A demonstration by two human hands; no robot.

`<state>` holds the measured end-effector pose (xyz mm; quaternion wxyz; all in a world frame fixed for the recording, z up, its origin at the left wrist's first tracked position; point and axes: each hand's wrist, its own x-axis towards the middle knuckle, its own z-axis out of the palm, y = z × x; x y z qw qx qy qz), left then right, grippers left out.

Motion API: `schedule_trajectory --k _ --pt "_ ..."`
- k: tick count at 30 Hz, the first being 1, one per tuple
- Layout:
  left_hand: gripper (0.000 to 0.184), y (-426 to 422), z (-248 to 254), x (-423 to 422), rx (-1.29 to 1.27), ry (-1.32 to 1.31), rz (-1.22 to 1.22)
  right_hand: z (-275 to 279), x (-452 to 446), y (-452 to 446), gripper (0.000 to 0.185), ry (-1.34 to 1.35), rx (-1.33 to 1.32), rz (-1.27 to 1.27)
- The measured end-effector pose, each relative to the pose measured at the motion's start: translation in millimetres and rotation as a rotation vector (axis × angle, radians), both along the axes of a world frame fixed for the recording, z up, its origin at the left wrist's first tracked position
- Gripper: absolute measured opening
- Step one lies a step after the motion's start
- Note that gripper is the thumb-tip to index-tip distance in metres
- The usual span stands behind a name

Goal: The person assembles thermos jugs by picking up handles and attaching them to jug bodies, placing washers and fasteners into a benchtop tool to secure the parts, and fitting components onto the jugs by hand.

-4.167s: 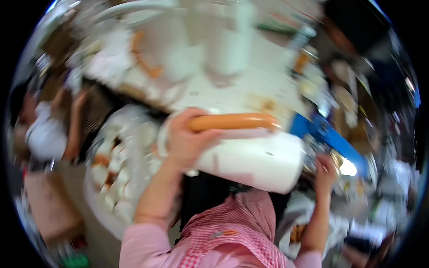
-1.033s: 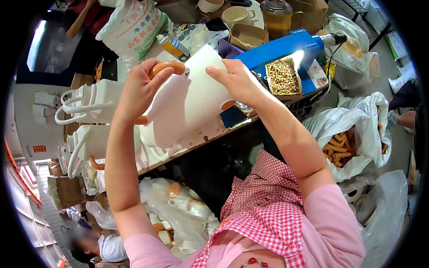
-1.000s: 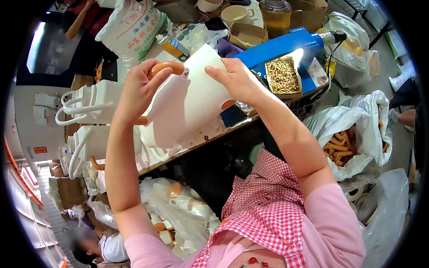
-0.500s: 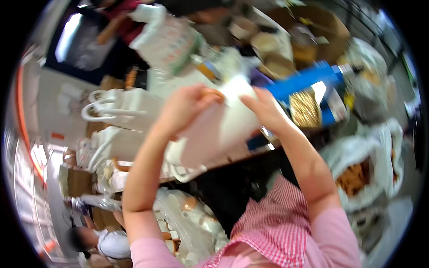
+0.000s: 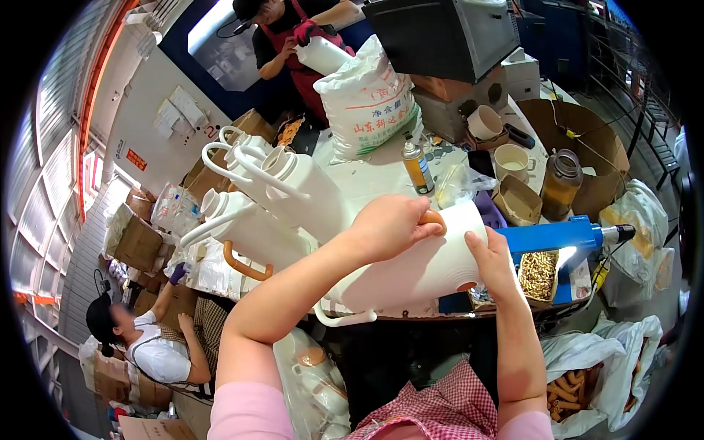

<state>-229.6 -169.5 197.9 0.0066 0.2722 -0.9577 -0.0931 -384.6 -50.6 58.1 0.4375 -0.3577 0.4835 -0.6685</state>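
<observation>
A white watering-can-like jug lies on its side in front of me, its base end to the right and a curved white tube at its lower left. My left hand is closed in a pinch on an orange-brown handle piece at the jug's upper side. My right hand grips the jug's base end, thumb on top; its other fingers are mostly hidden. A brown round spot shows near the base. Several similar jugs stand to the left, one with a brown handle.
Behind the jug are a large white sack and a spray can. On the right is a blue tool beside a box of brass-coloured screws. A bag of brown handles lies lower right. Two co-workers are at the back and left.
The view has shifted and sharpened, so the jug and my hands appear lower and further right. Both hands keep their hold on the jug and the brown piece.
</observation>
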Motion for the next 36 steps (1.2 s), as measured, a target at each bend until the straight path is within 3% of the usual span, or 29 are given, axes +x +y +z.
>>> schedule_trajectory --k 17,19,22,23,24,25,26,27,28,29,32,33,34,35,36 --pt "0.039 5.3 1.4 -1.7 -0.014 -0.018 -0.004 -11.9 -4.4 -6.4 0.034 0.041 -0.035 -0.019" --pt "0.033 7.9 5.6 -2.6 0.036 -0.074 0.067 -9.9 -6.1 -6.7 0.029 0.049 -0.022 -0.023" --pt "0.030 -7.4 -12.6 9.6 0.119 0.074 -0.112 -22.7 -8.2 -8.9 0.022 0.233 -0.054 -0.153" --pt "0.030 19.3 14.8 12.5 0.308 0.001 0.162 -28.8 0.1 -9.1 0.019 0.123 -0.161 -0.259" --pt "0.031 50.0 38.0 10.9 0.445 -0.042 0.429 -34.2 6.6 2.0 0.020 0.282 -0.264 -0.519" --pt "0.033 49.8 21.7 10.8 0.537 0.034 0.555 -24.0 5.4 40.3 0.025 0.219 -0.238 -0.531" --pt "0.037 49.5 19.7 14.6 0.625 0.089 0.519 -30.1 5.6 72.9 0.026 0.348 -0.107 -0.625" --pt "0.038 4.8 -10.2 37.6 0.391 0.108 0.141 -33.7 2.7 109.3 0.022 0.457 -0.162 -0.708" --pt "0.033 11.6 -14.0 49.2 0.289 0.227 0.190 -52.8 1.9 150.1 0.018 0.384 -0.114 -0.683" --pt "0.028 -41.0 -25.9 82.2 0.244 0.228 -0.032 -70.0 3.0 198.5 0.017 0.439 0.054 -0.667" --pt "0.029 14.4 -21.7 134.5 0.340 0.278 0.418 -131.5 15.2 329.8 0.015 0.529 0.381 -0.723" --pt "0.030 31.5 -20.2 151.4 0.381 0.255 0.349 -167.8 18.7 379.9 0.014 0.581 0.430 -0.841" --pt "0.030 47.2 -22.3 167.1 0.384 0.239 0.308 -158.7 26.9 416.6 0.012 0.368 0.677 -1.041" --pt "0.030 109.2 -1.0 145.0 0.371 0.209 0.524 -173.5 25.7 460.5 0.011 0.479 0.712 -1.256" --pt "0.048 108.5 -2.9 166.2 0.372 0.112 0.367 -189.3 25.0 502.8 0.012 0.410 0.796 -1.500"
